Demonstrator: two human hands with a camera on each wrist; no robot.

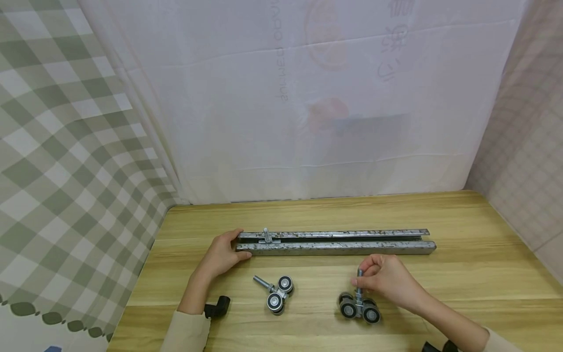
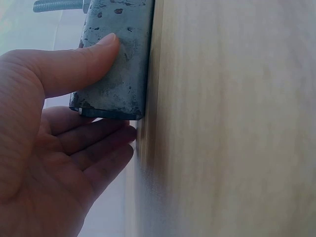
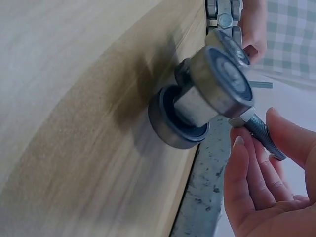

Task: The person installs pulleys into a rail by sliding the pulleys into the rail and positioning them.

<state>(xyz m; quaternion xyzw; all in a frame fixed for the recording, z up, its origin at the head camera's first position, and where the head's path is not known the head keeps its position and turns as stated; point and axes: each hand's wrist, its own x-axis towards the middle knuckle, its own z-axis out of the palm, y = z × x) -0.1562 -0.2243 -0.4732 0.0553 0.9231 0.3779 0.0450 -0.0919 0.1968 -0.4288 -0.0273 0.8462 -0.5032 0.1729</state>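
Observation:
A long grey metal track [image 1: 336, 242] lies across the wooden table [image 1: 475, 230]; a small bolt [image 1: 266, 235] stands up from its slot near the left end. My left hand [image 1: 224, 254] holds that left end [image 2: 116, 64], thumb on the side wall and fingers round the end. My right hand [image 1: 387, 281] pinches the upright threaded bolt [image 3: 264, 138] of a roller trolley [image 1: 359, 305] whose wheels [image 3: 217, 91] rest on the table in front of the track. A second roller trolley [image 1: 277, 292] lies on its side between my hands.
A black elbow-shaped part [image 1: 218, 307] lies by my left wrist. Another dark object [image 1: 435, 346] shows at the bottom edge near my right forearm. White sheeting hangs behind the table; checked cloth covers the left side.

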